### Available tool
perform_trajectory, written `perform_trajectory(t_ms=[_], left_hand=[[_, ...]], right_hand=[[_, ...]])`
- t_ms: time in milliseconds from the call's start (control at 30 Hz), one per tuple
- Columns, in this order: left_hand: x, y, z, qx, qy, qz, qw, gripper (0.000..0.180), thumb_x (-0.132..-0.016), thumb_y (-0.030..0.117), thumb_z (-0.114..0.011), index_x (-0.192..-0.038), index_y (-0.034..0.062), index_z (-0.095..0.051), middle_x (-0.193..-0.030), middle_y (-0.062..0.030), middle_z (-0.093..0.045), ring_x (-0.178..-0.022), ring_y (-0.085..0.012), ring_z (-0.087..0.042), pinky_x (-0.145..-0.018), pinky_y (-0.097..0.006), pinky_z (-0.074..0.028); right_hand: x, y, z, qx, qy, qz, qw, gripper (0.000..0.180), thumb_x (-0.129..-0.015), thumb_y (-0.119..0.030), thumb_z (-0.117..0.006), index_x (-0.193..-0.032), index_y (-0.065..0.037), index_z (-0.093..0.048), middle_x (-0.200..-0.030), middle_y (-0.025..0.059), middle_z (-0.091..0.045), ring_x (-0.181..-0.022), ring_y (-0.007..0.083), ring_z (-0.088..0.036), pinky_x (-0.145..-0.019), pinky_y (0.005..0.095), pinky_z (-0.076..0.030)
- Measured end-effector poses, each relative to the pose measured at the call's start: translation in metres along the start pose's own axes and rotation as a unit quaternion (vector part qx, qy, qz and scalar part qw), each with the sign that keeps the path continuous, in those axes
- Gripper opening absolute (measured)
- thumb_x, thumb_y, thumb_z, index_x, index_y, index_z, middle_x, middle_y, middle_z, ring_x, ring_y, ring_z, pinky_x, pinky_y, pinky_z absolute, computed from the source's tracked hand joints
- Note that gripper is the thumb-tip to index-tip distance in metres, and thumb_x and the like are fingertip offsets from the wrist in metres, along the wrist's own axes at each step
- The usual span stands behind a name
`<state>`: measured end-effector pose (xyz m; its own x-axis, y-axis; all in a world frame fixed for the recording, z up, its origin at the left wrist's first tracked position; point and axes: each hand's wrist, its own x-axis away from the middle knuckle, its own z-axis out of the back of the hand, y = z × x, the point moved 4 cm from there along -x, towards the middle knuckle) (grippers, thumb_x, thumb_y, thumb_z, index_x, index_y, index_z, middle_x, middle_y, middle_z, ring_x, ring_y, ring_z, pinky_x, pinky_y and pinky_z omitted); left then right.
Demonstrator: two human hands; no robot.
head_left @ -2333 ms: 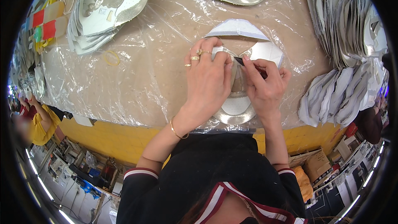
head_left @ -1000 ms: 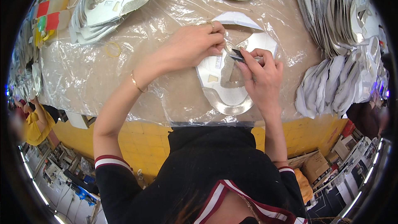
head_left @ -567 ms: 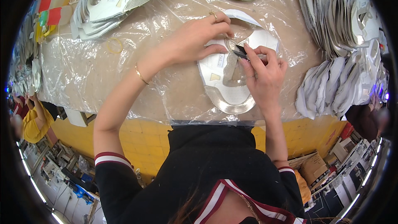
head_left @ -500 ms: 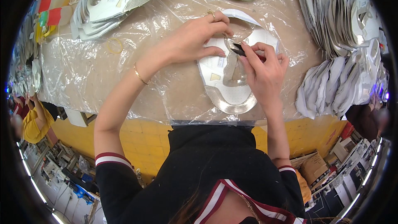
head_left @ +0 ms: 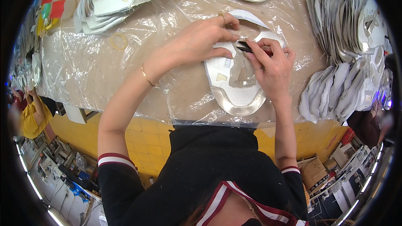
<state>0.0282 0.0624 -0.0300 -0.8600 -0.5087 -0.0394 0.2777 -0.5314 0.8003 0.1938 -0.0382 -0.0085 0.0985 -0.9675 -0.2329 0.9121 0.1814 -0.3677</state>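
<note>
On the plastic-covered tabletop point(head_left: 83, 71), a white shoe upper point(head_left: 234, 88) is being pressed flat by the left hand point(head_left: 197, 42); a dark tool point(head_left: 247, 48), perhaps a pen, is being pinched by the right hand point(head_left: 270, 69), so steady placement seems needed next.

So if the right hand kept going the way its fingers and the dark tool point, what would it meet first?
Probably the left hand: the right hand aims its dark tool leftward at the left fingertips pressing the white shoe upper. Depth is unclear.
</note>
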Motion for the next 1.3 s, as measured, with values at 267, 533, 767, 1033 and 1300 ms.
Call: perform_trajectory(t_ms=[267,533,767,1033,1300], left_hand=[[0.0,0.003,0.0,0.013,0.006,0.002,1.0,0.042,-0.078,0.019,-0.08,-0.116,0.0052,-0.069,-0.126,-0.0052,-0.058,-0.088,-0.023,-0.061,-0.076,-0.034,-0.052],[0.0,0.002,0.001,0.057,0.005,0.051,0.997,0.049,-0.075,0.015,-0.081,-0.121,0.0102,-0.065,-0.124,-0.0004,-0.059,-0.074,-0.0175,-0.052,-0.071,-0.03,-0.049],[0.0,0.009,-0.005,0.026,0.043,0.045,0.998,0.032,-0.079,0.013,-0.078,-0.11,0.0097,-0.07,-0.118,0.0001,-0.061,-0.075,-0.0167,-0.055,-0.071,-0.029,-0.05],[0.0,-0.004,-0.006,0.092,0.111,0.01,0.989,0.011,-0.086,0.01,-0.074,-0.095,0.0046,-0.074,-0.111,-0.0034,-0.064,-0.079,-0.0138,-0.06,-0.067,-0.028,-0.049],[0.001,-0.006,0.002,0.094,0.087,0.02,0.992,0.01,-0.087,0.009,-0.073,-0.087,0.0005,-0.068,-0.108,-0.003,-0.061,-0.074,-0.0115,-0.055,-0.063,-0.026,-0.045]], right_hand=[[-0.005,-0.004,-0.002,0.013,-0.025,0.009,1.0,0.031,-0.082,-0.021,-0.076,-0.113,-0.018,-0.073,-0.095,-0.001,-0.061,-0.074,0.0129,-0.06,-0.08,0.0335,-0.034],[-0.003,0.013,-0.012,-0.384,0.053,-0.183,0.904,0.019,-0.095,-0.016,-0.066,-0.109,-0.004,-0.072,-0.087,0.0016,-0.064,-0.073,0.0091,-0.055,-0.071,0.0273,-0.042],[-0.003,0.015,-0.003,-0.368,0.08,-0.236,0.896,0.025,-0.094,-0.01,-0.066,-0.118,-0.003,-0.069,-0.094,0.003,-0.06,-0.078,0.0061,-0.054,-0.064,0.0195,-0.043],[0.02,-0.01,0.01,-0.027,0.064,-0.107,0.992,0.032,-0.086,-0.02,-0.074,-0.116,-0.011,-0.071,-0.098,0.0023,-0.061,-0.068,0.0132,-0.058,-0.08,0.0334,-0.035],[0.019,-0.028,-0.003,0.042,0.049,-0.072,0.995,0.032,-0.085,-0.021,-0.074,-0.116,-0.014,-0.072,-0.103,-0.0007,-0.062,-0.065,0.0113,-0.056,-0.076,0.0333,-0.033]])
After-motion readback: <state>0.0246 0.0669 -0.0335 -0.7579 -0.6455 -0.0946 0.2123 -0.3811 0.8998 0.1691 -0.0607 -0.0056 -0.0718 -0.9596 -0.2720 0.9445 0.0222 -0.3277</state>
